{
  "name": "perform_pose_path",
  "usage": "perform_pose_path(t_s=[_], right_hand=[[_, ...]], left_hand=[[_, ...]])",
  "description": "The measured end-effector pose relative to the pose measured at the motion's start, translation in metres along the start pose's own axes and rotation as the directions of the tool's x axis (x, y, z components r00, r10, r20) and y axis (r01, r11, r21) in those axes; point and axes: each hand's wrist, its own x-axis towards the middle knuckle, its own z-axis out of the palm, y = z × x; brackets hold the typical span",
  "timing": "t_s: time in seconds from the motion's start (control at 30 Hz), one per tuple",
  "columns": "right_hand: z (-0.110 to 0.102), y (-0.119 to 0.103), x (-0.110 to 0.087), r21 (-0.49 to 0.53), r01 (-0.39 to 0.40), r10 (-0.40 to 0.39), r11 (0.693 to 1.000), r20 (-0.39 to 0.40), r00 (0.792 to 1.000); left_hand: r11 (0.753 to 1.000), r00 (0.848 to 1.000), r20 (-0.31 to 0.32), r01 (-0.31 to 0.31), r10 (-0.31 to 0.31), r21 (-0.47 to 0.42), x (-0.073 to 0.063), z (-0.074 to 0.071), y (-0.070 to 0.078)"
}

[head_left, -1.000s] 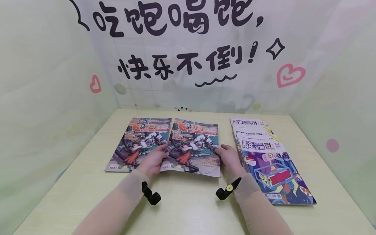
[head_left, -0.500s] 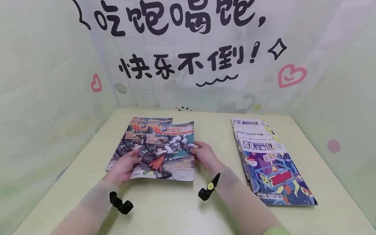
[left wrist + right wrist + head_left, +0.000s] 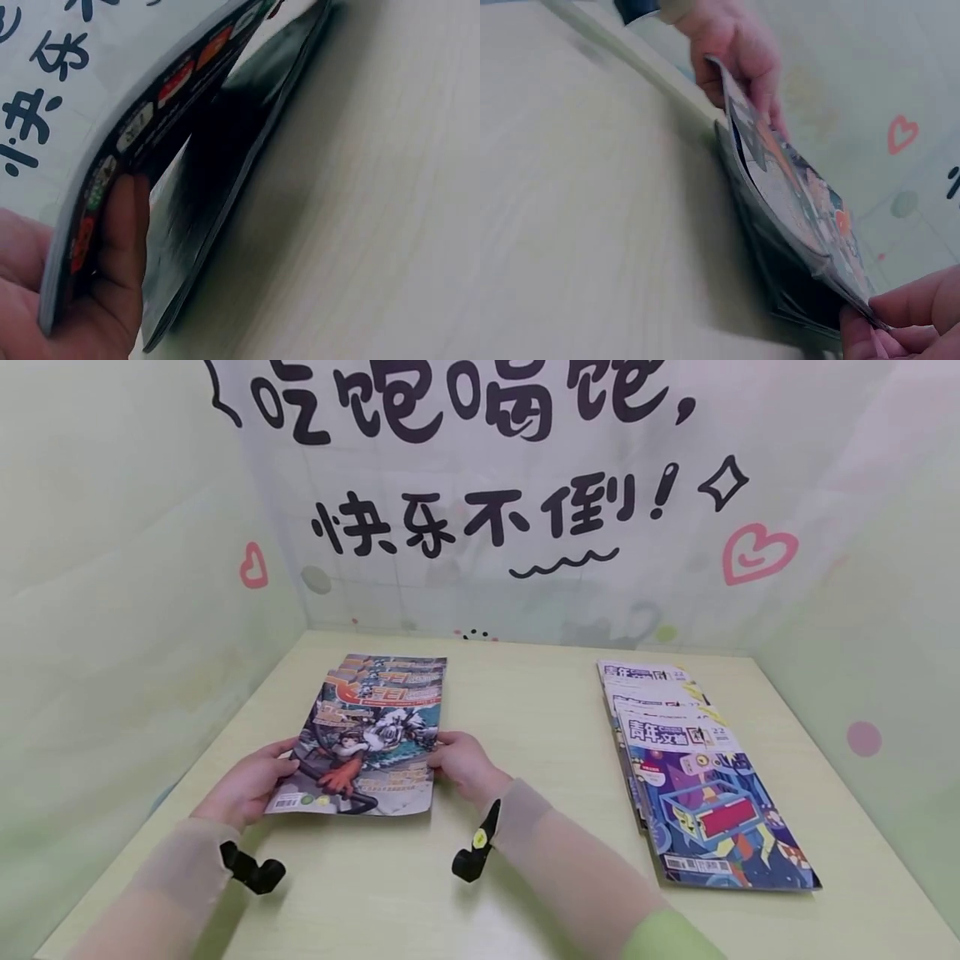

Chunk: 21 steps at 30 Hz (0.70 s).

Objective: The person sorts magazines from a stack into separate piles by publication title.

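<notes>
Both hands hold one magazine (image 3: 367, 752), with an orange title and a cartoon figure on its cover, over a left-hand pile of similar magazines (image 3: 397, 662). My left hand (image 3: 247, 781) grips its left edge, fingers beneath and thumb on top. On the opposite edge, my right hand (image 3: 468, 766) pinches it between thumb and fingers. In the left wrist view the held magazine (image 3: 142, 120) is raised at an angle, with a gap above the lower magazine (image 3: 225, 202). The right wrist view shows the pinching fingers (image 3: 907, 307) at the near corner.
On the right of the pale wooden table (image 3: 525, 718) lies an overlapping pile of purple-covered magazines (image 3: 720, 810), fanned toward the back. Behind the table hangs a cloth backdrop (image 3: 480, 593) with large black characters. Cloth walls stand at both sides.
Both hands have carried the magazine leftward from the table's middle to over the left pile, which it now largely covers. The right-hand pile stays in place; the head view has shifted slightly.
</notes>
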Motion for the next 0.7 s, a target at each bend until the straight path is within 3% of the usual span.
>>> perform_pose_path(t_s=[0.1, 0.27, 0.4, 0.5, 0.7], right_hand=[[0.006, 0.004, -0.001, -0.039, -0.017, 0.016, 0.999, -0.01, 1.0], [0.011, 0.006, -0.006, -0.095, -0.044, 0.042, 0.995, -0.022, 0.999], [0.01, 0.006, -0.008, -0.128, -0.069, 0.064, 0.989, -0.04, 0.997], [0.009, 0.005, -0.008, -0.159, -0.078, 0.074, 0.984, -0.03, 0.997], [0.001, 0.005, -0.011, -0.265, -0.033, 0.058, 0.964, 0.089, 0.994]], left_hand=[[0.983, 0.999, -0.034, -0.026, 0.033, 0.18, 0.002, -0.003, 0.0], [0.881, 0.992, -0.104, -0.019, 0.077, 0.472, 0.003, -0.002, 0.004], [0.843, 0.99, -0.128, 0.021, 0.057, 0.537, 0.006, -0.002, 0.006], [0.843, 0.986, -0.159, 0.048, 0.045, 0.536, 0.007, -0.003, 0.006], [0.82, 0.972, -0.228, 0.086, 0.056, 0.566, 0.012, -0.005, 0.003]])
